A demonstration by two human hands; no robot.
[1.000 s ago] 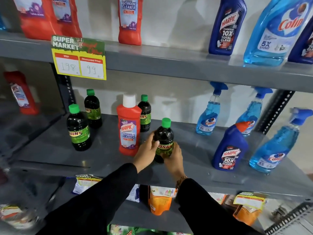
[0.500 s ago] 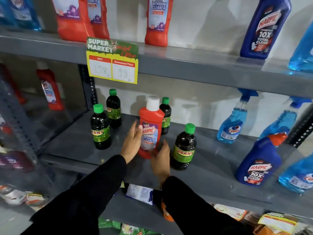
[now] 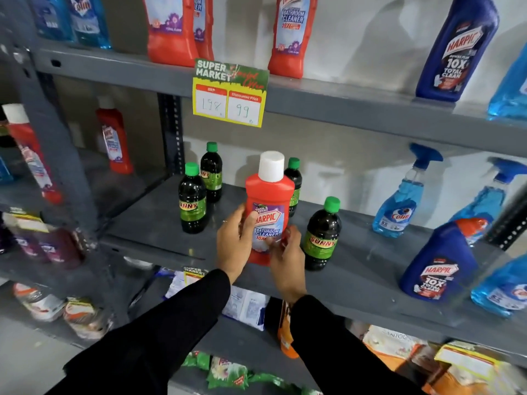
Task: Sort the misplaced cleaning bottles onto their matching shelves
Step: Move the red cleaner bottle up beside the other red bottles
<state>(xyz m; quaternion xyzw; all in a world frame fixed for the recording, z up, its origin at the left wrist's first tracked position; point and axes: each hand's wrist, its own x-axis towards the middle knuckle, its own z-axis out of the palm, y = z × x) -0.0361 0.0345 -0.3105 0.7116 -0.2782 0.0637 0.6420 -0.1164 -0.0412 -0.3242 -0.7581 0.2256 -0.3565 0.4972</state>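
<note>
A red Harpic bathroom cleaner bottle (image 3: 268,201) with a white cap is held upright over the middle grey shelf (image 3: 159,223). My left hand (image 3: 232,243) grips its left side, thumb on the label. My right hand (image 3: 288,255) holds its lower right corner. Just right of it stands a dark Sunny bottle (image 3: 322,235) with a green cap. Three more Sunny bottles (image 3: 192,199) stand behind and to the left. More red Harpic bottles (image 3: 171,27) stand on the top shelf (image 3: 342,95).
A blue Harpic bottle (image 3: 439,260) and blue Colin spray bottles (image 3: 399,201) fill the middle shelf's right side. Another blue Harpic bottle (image 3: 456,49) stands top right. A yellow price tag (image 3: 229,95) hangs from the top shelf. Packets lie on the lower shelf.
Both hands left the Sunny bottle standing on the shelf, moved left and closed on the red Harpic bottle, which is now raised a little. The view has shifted left.
</note>
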